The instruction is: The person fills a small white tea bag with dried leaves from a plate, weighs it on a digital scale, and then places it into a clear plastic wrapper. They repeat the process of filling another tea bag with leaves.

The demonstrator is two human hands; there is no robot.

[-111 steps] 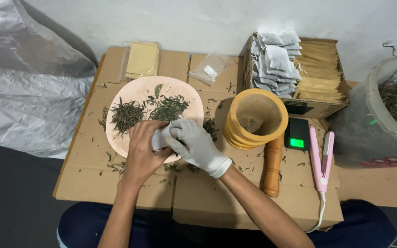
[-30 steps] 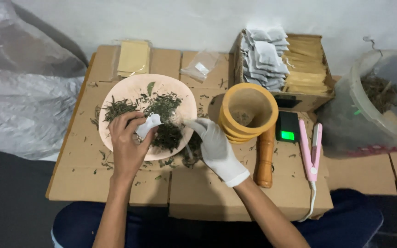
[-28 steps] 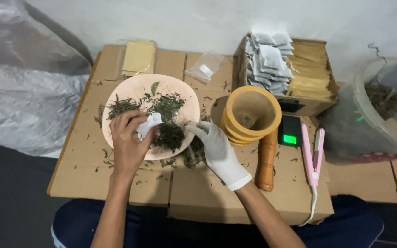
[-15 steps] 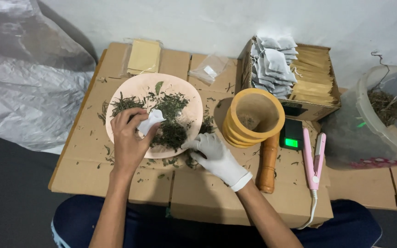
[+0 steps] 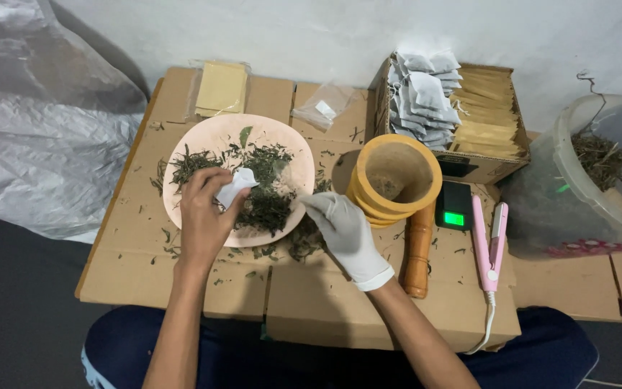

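Small white filter bag (image 5: 235, 186) sits pinched in the fingers of the bare left hand (image 5: 204, 220), held just over the pink plate (image 5: 203, 137) at about its 8 o'clock edge. The left hand is closed around the bag. On the plate lies a loose heap of dried green leaves (image 5: 264, 198), spread from the centre toward 3 o'clock. The right hand (image 5: 343, 230), in a white glove, hovers at the plate's 4 o'clock rim with fingertips drawn together toward the leaves; whether it has any between them cannot be told. Both hands work over a cardboard surface (image 5: 325, 302) scattered with leaf bits. At 3 o'clock from the plate stands a yellow wooden mortar (image 5: 395, 176), with a brown pestle (image 5: 417, 248) lying just beside it. Further out at 3 o'clock are a small scale (image 5: 453, 209) and a pink sealing iron (image 5: 489, 241).
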